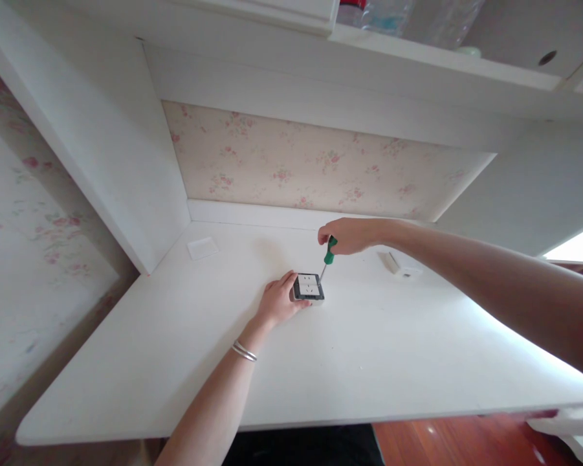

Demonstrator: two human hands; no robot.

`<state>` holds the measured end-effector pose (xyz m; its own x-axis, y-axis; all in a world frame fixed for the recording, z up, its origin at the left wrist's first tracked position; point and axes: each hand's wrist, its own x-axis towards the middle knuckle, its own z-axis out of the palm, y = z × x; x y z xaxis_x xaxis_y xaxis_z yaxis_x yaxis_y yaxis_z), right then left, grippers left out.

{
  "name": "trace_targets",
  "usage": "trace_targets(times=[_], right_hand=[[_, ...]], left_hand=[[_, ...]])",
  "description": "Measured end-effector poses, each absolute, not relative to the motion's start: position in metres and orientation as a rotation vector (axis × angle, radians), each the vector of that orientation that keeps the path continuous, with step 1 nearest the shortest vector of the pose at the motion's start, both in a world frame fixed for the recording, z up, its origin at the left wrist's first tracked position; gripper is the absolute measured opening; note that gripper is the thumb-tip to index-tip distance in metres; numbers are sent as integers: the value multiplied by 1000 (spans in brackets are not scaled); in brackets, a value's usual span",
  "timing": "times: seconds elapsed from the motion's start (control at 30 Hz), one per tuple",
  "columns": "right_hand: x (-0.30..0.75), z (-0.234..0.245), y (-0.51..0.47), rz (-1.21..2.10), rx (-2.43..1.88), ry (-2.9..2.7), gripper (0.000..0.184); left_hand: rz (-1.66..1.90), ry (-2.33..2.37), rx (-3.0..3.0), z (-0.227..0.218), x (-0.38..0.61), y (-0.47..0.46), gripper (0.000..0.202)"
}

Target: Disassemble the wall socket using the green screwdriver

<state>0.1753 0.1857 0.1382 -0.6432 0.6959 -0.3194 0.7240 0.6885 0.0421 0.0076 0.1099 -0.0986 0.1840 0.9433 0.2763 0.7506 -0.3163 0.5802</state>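
A small grey socket block (pixel 308 287) with a white face lies flat near the middle of the white desk (pixel 369 362). The left hand (pixel 279 301) rests on the desk just beside it, and its fingers (pixel 288 279) are curled against the left side of the block and hold it. Two thin silver bangles (pixel 244 350) sit on the left wrist. The right hand (pixel 347 234) is above the block and a little to the right. Its fingers are closed tight around the green handle of a screwdriver (pixel 329 252). The screwdriver slants down to the left, and its thin metal tip touches the top right corner of the block. A flat white cover plate (pixel 202 248) lies on the desk at the back left, well apart from the hands. A small white part (pixel 400 265) lies to the right, under the right arm. Behind the desk there is wallpaper (pixel 296 162) with little pink flowers. A white shelf (pixel 441 61) hangs above, and clear bottles (pixel 417 16) stand on it
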Motion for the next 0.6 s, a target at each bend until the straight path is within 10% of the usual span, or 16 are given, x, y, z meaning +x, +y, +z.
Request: trace_targets(times=[0.6], right_hand=[[174,133,181,-162,1420,2491,37]], left_hand=[[896,1515,2071,-89,-1,108,80]])
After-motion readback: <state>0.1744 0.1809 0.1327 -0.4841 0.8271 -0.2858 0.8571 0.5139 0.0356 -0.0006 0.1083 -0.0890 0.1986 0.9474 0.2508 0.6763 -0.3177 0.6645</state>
